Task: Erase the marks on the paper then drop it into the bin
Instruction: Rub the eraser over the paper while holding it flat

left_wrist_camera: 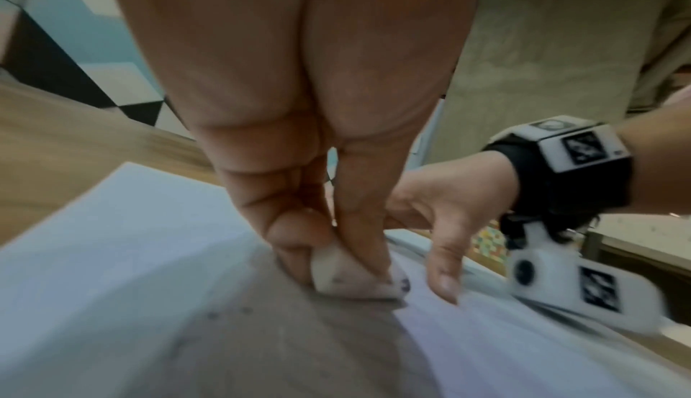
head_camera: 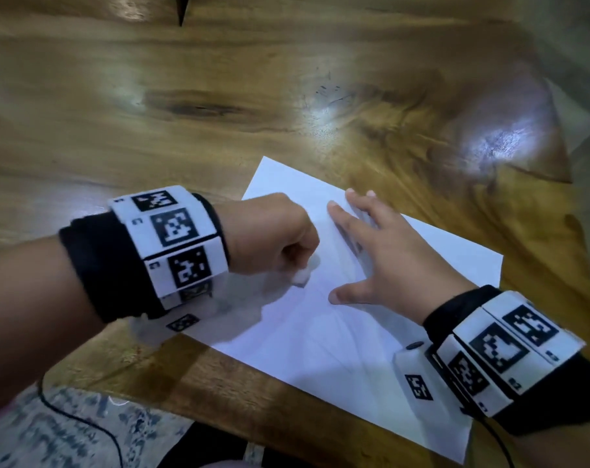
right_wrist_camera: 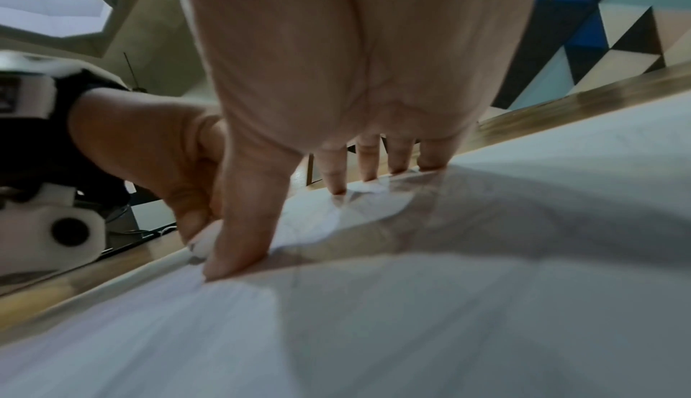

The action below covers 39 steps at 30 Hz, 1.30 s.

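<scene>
The paper lies flat on the wooden table. The left hand pinches a white eraser against the sheet, while the right hand presses it down with fingers spread wide. Short, light strokes running away from the pinned side would likely keep the sheet from buckling or tearing. No bin is in view.

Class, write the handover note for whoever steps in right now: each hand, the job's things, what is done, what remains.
Left hand: pinches the eraser, its tip on the paper.
Right hand: fingers spread, pressing the paper flat on the wooden table.
Done: erasing is under way.
Left: faint lines show on the sheet; finish erasing, then drop it in the bin, which is not in view.
</scene>
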{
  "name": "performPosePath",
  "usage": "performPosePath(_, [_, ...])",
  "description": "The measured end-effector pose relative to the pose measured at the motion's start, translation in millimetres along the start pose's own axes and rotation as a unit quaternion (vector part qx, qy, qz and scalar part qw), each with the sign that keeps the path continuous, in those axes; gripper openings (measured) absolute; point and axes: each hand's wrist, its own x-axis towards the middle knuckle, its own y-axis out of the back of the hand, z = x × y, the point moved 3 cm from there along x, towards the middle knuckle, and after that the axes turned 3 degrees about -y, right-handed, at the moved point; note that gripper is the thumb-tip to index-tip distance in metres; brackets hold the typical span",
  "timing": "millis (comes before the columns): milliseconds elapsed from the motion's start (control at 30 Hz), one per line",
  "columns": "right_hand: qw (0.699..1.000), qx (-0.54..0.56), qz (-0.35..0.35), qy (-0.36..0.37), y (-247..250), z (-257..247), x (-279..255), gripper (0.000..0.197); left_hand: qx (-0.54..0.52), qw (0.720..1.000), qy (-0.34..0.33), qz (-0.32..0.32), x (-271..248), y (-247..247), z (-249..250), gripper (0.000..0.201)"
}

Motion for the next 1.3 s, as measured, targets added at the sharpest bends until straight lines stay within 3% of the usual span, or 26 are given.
performPosePath(100, [1.0, -0.01, -0.006, -0.001, 0, -2, -1, 0.11, -0.019, 0.991, 0.06, 0.116, 9, 15, -11, 0.009])
performPosePath(167, [1.0, -0.012, -0.008, -0.004, 0, -2, -1, 0.11, -0.03, 0.984, 0.069, 0.16, 8, 15, -15, 0.013])
performPosePath(200, [1.0, -0.012, -0.009, -0.006, 0, -2, -1, 0.11, -0.031, 0.986, 0.058, 0.153, 3, 10, -16, 0.011])
performPosePath(333, [1.0, -0.01, -0.014, -0.01, 0, -2, -1, 0.11, -0.048, 0.998, 0.026, 0.025, -21, -11, -12, 0.009])
performPosePath(367, [1.0, -0.009, -0.014, -0.01, 0, -2, -1, 0.11, -0.05, 0.998, 0.028, 0.031, -19, -8, -12, 0.006])
performPosePath(433, [1.0, -0.007, -0.009, -0.011, 0, -2, 0, 0.11, -0.03, 0.993, 0.047, 0.103, -6, 5, -15, 0.003])
performPosePath(533, [1.0, -0.01, -0.007, -0.015, -1, -1, 0, 0.11, -0.026, 0.979, 0.098, 0.178, 5, 17, -20, 0.015])
performPosePath(600, [1.0, -0.004, -0.006, -0.015, -1, -1, 0, 0.11, -0.025, 0.987, 0.065, 0.145, -5, 8, -19, 0.008])
performPosePath(700, [1.0, -0.002, -0.004, -0.018, -2, -2, -1, 0.111, -0.034, 0.997, 0.046, 0.045, -25, -5, -14, 0.004])
performPosePath(767, [1.0, -0.003, -0.003, -0.017, -2, -3, -1, 0.112, -0.04, 0.995, 0.065, 0.066, -19, 0, -18, 0.004])
performPosePath(867, [1.0, 0.0, -0.001, -0.019, -2, -4, -2, 0.112, -0.036, 0.978, 0.112, 0.172, -2, 12, -22, 0.008])
performPosePath(933, [1.0, -0.002, -0.005, -0.022, -2, -4, -2, 0.112, -0.039, 0.973, 0.094, 0.207, -5, 10, -21, 0.012])
performPosePath(1033, [1.0, -0.004, -0.006, -0.023, -2, -4, -2, 0.112, -0.042, 0.991, 0.05, 0.117, -27, -4, -18, 0.012])
performPosePath(1133, [1.0, -0.008, -0.008, -0.021, -2, -5, -1, 0.112, -0.05, 0.996, 0.064, 0.047, -30, -8, -20, 0.006])
performPosePath(1300, [1.0, -0.016, -0.004, -0.021, -2, -4, -1, 0.114, -0.047, 0.983, 0.079, 0.159, 8, 10, -8, 0.009])
